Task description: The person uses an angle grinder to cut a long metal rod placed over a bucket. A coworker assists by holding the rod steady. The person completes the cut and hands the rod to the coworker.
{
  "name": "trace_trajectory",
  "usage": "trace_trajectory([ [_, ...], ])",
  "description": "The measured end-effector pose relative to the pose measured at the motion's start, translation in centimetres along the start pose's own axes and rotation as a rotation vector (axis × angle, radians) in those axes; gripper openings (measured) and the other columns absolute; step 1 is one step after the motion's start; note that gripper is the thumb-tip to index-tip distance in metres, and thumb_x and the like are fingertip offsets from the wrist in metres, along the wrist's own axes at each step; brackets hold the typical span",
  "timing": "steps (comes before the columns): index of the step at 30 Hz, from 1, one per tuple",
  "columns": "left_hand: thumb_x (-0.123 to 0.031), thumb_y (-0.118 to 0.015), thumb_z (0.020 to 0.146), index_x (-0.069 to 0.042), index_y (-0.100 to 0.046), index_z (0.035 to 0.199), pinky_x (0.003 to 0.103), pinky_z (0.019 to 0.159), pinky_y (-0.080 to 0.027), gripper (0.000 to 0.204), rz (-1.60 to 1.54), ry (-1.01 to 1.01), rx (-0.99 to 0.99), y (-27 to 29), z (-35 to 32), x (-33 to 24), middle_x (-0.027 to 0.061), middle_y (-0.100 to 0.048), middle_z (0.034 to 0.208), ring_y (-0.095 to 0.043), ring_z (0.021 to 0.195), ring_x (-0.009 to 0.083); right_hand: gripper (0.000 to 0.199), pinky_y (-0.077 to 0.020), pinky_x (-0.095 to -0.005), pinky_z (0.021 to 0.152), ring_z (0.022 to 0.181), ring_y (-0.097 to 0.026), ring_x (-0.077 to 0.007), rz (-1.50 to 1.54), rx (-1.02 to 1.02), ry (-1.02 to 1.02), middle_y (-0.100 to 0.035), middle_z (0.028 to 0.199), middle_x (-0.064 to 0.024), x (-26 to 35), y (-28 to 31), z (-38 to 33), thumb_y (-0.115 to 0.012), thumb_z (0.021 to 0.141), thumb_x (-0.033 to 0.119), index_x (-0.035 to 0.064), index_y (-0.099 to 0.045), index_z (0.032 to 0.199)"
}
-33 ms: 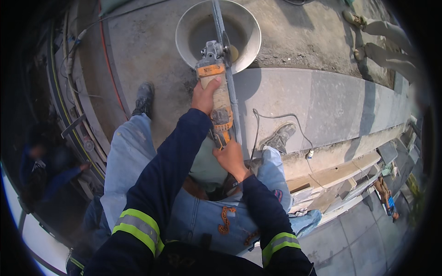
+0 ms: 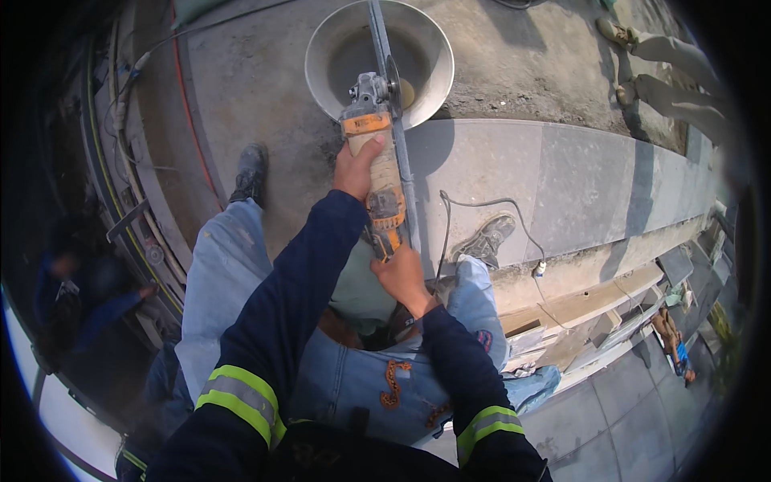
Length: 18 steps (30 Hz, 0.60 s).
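I hold an orange and grey angle grinder (image 2: 384,189) with both hands, out in front of my knees. My left hand (image 2: 357,165) grips its front body just behind the grey head. My right hand (image 2: 401,277) is closed around the rear handle. The grinder's disc (image 2: 395,80) sits against a thin metal strip (image 2: 376,32) that runs along the tool and across a wide pale bowl (image 2: 321,88) on the concrete. The grinder's cord (image 2: 482,205) loops off to the right beside my right shoe (image 2: 486,237).
A grey stone slab (image 2: 562,177) lies to the right of the bowl. My left shoe (image 2: 250,173) rests on rough concrete. Another person's legs (image 2: 658,72) stand at the top right, and a person in dark clothes (image 2: 72,281) is at the left. Cables and pipes (image 2: 120,161) line the left edge.
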State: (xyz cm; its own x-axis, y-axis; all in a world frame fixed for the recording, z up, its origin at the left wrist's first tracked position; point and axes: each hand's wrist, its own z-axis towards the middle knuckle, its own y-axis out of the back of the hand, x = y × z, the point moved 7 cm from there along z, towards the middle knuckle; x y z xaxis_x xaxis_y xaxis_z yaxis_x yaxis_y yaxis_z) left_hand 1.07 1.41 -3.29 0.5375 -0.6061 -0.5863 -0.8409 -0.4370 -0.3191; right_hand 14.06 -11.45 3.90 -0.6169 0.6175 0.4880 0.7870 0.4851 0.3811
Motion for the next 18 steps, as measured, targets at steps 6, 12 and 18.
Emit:
trace_trajectory([
  [6,-0.027,-0.071,0.093,0.001,-0.058,0.129,0.032,0.082,-0.054,0.048,-0.022,0.030,0.029,-0.3,0.6,-0.6,0.0101,-0.068,0.109,-0.068,0.091,0.0183,0.048,-0.0550,-0.0475,0.079,0.094,-0.068,-0.0490,0.035,-0.003,0.024,-0.069,0.092,-0.0335,0.4,0.1,0.8,-0.074,0.076,0.013,-0.0102,-0.060,0.115],
  [12,-0.028,-0.072,0.093,0.001,-0.058,0.129,0.032,0.082,-0.054,0.049,-0.002,0.029,0.010,-0.1,1.5,-0.8,0.0103,-0.068,0.110,-0.068,0.092,0.0187,0.046,-0.0548,-0.0469,0.081,0.096,-0.068,-0.0484,0.040,0.022,0.004,-0.069,0.094,-0.0336,1.2,0.4,1.5,-0.073,0.076,0.013,-0.0107,-0.060,0.113],
  [18,-0.029,-0.073,0.092,0.002,-0.058,0.129,0.031,0.084,-0.054,0.050,-0.032,0.025,-0.003,-0.4,2.1,-1.5,0.0107,-0.068,0.111,-0.068,0.094,0.0188,0.045,-0.0545,-0.0472,0.081,0.095,-0.068,-0.0485,0.037,0.016,0.006,-0.070,0.094,-0.0326,1.9,0.6,2.1,-0.074,0.076,0.014,-0.0100,-0.061,0.112],
])
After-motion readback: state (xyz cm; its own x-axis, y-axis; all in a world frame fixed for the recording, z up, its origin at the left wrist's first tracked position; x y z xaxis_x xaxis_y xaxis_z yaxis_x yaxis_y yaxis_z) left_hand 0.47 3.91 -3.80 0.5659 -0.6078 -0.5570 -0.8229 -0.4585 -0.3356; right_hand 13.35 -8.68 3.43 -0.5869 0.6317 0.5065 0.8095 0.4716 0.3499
